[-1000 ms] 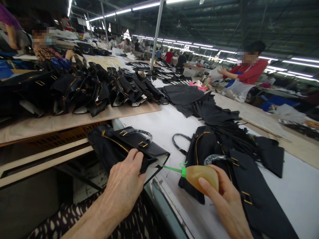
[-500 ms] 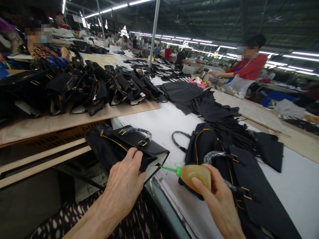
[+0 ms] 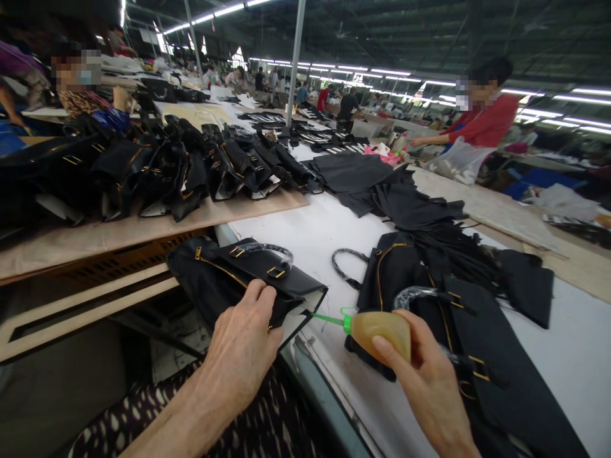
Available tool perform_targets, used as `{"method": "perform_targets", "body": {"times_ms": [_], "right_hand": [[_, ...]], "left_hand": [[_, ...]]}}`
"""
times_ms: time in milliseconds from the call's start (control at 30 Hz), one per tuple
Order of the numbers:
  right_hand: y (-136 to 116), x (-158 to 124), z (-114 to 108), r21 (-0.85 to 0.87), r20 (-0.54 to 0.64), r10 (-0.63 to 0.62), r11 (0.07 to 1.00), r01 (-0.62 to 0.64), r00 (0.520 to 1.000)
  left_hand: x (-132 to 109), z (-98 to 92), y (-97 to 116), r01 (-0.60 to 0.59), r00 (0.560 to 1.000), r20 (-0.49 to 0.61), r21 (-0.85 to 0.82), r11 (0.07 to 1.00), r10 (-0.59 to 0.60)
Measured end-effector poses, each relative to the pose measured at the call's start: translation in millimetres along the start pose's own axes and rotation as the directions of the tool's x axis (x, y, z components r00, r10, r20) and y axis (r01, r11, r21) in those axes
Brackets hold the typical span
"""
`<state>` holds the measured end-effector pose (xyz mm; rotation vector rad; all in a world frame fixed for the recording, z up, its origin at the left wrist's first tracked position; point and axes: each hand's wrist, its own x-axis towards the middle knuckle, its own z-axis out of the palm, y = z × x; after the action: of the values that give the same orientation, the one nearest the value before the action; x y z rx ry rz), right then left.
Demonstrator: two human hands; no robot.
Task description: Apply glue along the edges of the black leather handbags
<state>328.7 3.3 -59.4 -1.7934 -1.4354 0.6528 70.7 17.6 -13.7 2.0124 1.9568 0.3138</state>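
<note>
My left hand (image 3: 248,343) is closed on the near edge of a black handbag (image 3: 296,289), which lies on its side at the table's edge. This bag has a gold zip, gold buckles and a plastic-wrapped handle; its pale inner side shows at the open end. In my right hand (image 3: 422,362) is a glue bottle (image 3: 382,331) of amber colour with a green nozzle, held sideways. The nozzle's tip is at the bag's open edge; whether it touches I cannot tell. Just beyond the bottle lies a second black handbag (image 3: 506,331) with wrapped handles.
Many black bags (image 3: 229,165) are piled on the bench at the left. Black cut pieces (image 3: 353,181) spread over the white tabletop (image 3: 281,222). A person in red (image 3: 491,121) stands at the far right, another person (image 3: 81,95) at the far left. A metal post rises behind.
Both hands, the bag and the bottle keep nearly the same positions relative to each other. The whole view has shifted slightly. At the far left, a co-worker's arm has come lower.
</note>
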Motion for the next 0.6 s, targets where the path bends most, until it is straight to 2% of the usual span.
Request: {"method": "perform_targets", "body": {"times_ms": [200,600], "right_hand": [[-7,-5,1,-0.002,0.010,0.001,1.000,-0.001,1.000],[-11,-12,2,0.004,0.035,-0.001,1.000,0.001,0.999]], "left_hand": [[0,2.8,-2,-0.022,0.999,-0.028,-0.014,1.000,0.022],[1,1.0,0,-0.002,1.000,-0.013,-0.012,1.000,0.001]]}}
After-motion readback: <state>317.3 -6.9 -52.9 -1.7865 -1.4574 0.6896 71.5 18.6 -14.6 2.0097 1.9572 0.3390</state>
